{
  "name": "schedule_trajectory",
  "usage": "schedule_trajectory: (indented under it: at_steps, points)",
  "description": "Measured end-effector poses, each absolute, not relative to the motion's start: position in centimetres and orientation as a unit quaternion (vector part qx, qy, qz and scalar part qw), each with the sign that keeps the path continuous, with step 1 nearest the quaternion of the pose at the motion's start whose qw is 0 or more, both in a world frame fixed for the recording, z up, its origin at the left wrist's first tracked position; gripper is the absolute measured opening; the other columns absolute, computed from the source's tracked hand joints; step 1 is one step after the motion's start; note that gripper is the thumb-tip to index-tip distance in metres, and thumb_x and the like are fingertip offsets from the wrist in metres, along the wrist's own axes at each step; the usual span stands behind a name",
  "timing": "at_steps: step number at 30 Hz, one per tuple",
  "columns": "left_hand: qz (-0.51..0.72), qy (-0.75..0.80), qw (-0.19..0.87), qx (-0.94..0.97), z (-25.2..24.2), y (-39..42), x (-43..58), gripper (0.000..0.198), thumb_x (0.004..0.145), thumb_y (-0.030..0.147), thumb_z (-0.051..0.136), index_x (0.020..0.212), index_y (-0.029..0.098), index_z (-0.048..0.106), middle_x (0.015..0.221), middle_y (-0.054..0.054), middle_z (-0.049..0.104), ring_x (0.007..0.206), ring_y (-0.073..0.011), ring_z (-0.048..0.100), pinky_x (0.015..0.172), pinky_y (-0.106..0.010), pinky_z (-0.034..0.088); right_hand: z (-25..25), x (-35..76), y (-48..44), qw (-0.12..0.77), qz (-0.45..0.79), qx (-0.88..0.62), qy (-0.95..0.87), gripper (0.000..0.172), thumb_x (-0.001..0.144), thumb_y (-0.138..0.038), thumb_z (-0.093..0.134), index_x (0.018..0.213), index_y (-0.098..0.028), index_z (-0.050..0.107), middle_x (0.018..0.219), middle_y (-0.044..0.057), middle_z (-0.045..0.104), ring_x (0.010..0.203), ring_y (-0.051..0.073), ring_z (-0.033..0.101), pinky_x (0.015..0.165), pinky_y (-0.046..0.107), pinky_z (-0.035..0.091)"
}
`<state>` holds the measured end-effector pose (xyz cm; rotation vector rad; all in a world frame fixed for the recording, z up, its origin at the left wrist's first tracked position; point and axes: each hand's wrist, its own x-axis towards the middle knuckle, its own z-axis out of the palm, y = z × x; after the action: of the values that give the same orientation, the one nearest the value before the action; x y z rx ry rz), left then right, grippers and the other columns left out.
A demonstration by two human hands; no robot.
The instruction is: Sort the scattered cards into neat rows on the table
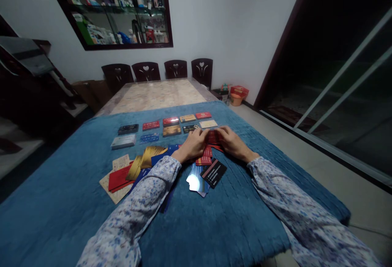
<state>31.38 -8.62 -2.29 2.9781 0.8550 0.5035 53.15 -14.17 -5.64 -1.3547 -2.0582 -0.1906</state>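
Note:
Between my left hand (pixel 194 143) and my right hand (pixel 232 141) is a red card (pixel 213 137), with the fingers of both hands closed on its sides. Just below lie more red cards (pixel 204 157), partly covered by my left hand. Nearer to me, a black card (pixel 213 173) with a stripe overlaps shiny blue cards (pixel 197 179). Beyond the hands stand small card stacks in two rows, among them a red stack (pixel 203 115), a cream stack (pixel 208 124), a black stack (pixel 190 128) and a gold stack (pixel 172 130).
Red envelopes (pixel 120 178), gold ribbon-like strips (pixel 152 155) and blue strips lie left of my left forearm. A blue cloth (pixel 76 169) covers the near part of the table; its right edge drops to the floor side. Several dark chairs (pixel 176 69) stand at the far end.

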Motion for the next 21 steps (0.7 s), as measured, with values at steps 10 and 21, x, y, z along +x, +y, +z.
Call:
schedule_trajectory:
  at_steps: [10, 21]
  points:
    - [0.16, 0.292, 0.009, 0.943, -2.09, -8.52, 31.37, 0.058, 0.085, 0.01, 0.052, 0.143, 0.014, 0.044, 0.123, -0.018, 0.056, 0.113, -0.0302, 0.058, 0.096, -0.046, 0.049, -5.55, 53.36, -14.16, 0.34, -0.062, -0.483, -0.805, 0.055, 0.087, -0.008, 0.051, 0.14, -0.018, 0.052, 0.126, 0.017, 0.057, 0.109, 0.028, 0.063, 0.094, 0.047, 0.058]
    - [0.144, 0.293, 0.0, 0.945, -1.73, -8.21, 31.17, 0.057, 0.087, 0.014, 0.054, 0.143, 0.014, 0.043, 0.124, -0.019, 0.057, 0.117, -0.0312, 0.058, 0.096, -0.046, 0.049, -5.77, 53.38, -13.65, 0.342, -0.074, -0.462, -0.815, 0.054, 0.089, -0.015, 0.055, 0.142, -0.02, 0.05, 0.126, 0.017, 0.056, 0.11, 0.029, 0.063, 0.094, 0.048, 0.058]
